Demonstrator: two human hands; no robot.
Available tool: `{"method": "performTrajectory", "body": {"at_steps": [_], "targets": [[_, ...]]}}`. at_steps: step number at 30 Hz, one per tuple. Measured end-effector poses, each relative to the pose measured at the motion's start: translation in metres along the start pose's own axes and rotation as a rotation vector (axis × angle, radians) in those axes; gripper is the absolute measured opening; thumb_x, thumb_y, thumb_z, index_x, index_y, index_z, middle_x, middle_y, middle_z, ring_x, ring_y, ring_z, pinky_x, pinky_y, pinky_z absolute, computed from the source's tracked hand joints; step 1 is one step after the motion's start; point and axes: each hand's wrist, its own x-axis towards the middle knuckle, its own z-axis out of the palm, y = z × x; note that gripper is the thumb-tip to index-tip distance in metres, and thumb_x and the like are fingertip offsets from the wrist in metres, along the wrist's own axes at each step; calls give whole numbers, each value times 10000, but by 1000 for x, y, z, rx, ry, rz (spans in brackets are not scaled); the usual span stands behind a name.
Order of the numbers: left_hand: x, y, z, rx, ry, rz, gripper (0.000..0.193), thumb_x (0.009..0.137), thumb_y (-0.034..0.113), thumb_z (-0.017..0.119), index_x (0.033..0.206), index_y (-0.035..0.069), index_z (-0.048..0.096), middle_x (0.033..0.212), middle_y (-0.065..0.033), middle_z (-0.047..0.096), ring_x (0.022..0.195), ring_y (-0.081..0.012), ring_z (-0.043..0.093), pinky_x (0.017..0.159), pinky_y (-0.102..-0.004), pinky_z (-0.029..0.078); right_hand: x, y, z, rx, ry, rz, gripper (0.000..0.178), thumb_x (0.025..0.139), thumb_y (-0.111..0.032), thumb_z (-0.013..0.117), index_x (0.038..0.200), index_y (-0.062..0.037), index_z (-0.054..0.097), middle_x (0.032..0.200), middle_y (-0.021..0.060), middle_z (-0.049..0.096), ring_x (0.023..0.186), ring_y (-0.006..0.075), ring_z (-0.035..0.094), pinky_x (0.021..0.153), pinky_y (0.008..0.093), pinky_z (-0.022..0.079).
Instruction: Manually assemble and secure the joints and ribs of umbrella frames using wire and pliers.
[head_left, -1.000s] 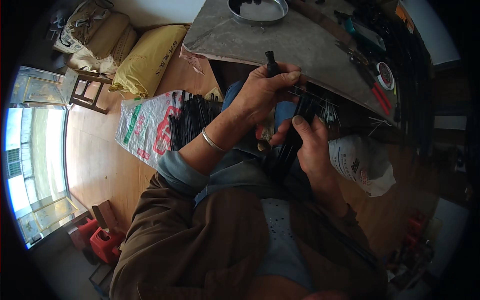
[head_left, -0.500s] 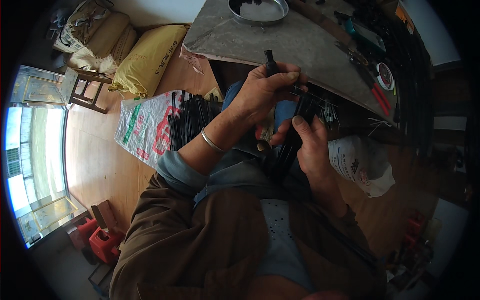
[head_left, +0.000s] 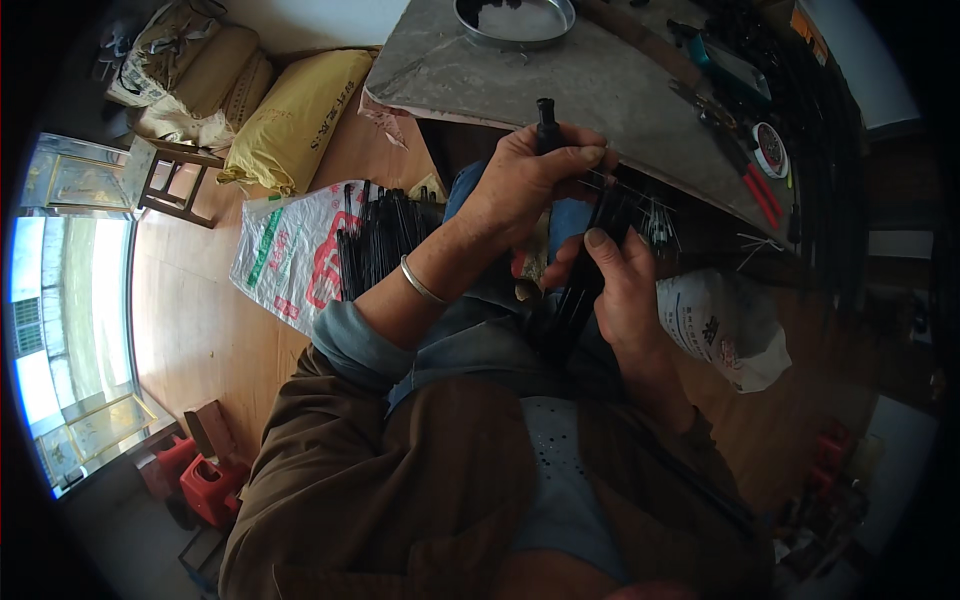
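Note:
My left hand (head_left: 545,168), with a silver bangle on its wrist, is closed around a black turned stem (head_left: 547,125) whose knobbed end sticks up above the fist. Below and to its right, my right hand (head_left: 622,290) pinches a bundle of long, thin black strips (head_left: 575,305) between thumb and fingers. The bundle slants down toward my lap. Fine pale wires or threads (head_left: 592,182) show between the two hands; where they are fastened is too small to tell. The fingertips of my left hand are partly hidden.
A grey worktable (head_left: 450,75) ahead carries a round metal pan (head_left: 515,40), red-handled pliers (head_left: 762,195) and a small round tin (head_left: 769,150). More black strips (head_left: 375,240) lie on a white plastic sack (head_left: 285,255) at left. Another white sack (head_left: 720,330) stands at right.
My left hand and the black stem have shifted very slightly to the right. My right hand keeps its hold on the strips in nearly the same place.

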Motion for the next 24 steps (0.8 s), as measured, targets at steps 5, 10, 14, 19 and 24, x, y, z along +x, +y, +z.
{"method": "performTrajectory", "body": {"at_steps": [5, 10, 14, 19, 24], "targets": [[0, 7, 1, 51, 14, -19, 194, 884, 95, 613, 1057, 8, 614, 972, -145, 671, 881, -239, 663, 805, -378, 549, 3, 6, -5, -51, -26, -72, 213, 951, -206, 546, 1041, -22, 490, 775, 78, 611, 648, 168, 631, 578, 280, 531], [-2, 11, 0, 94, 12, -24, 174, 871, 84, 620, 1028, 11, 632, 952, -138, 677, 871, -218, 662, 818, -339, 527, 0, 1, 1, -171, -3, -83, 221, 954, -190, 541, 1076, -13, 487, 786, 91, 626, 638, 155, 629, 557, 264, 520], [-3, 11, 2, 104, 4, -17, 161, 874, 82, 606, 1014, 9, 640, 944, -129, 679, 882, -199, 653, 825, -316, 510, 0, 1, -1, -169, -25, -121, 224, 950, -175, 548, 1087, -8, 491, 794, 99, 640, 625, 148, 628, 541, 255, 511], [-3, 11, 4, 131, 18, -37, 177, 881, 94, 600, 1029, 3, 637, 961, -128, 677, 903, -194, 647, 834, -318, 506, -1, 2, -2, -162, -3, -115, 206, 947, -174, 554, 1062, -8, 514, 783, 88, 636, 615, 139, 621, 541, 252, 509], [-2, 20, 7, 174, 7, -87, 238, 918, 192, 593, 1066, 9, 631, 988, -106, 672, 896, -170, 637, 815, -303, 498, 0, 3, 0, -134, 7, -128, 188, 944, -168, 556, 1048, -13, 532, 774, 77, 630, 608, 130, 614, 538, 245, 506]]}}
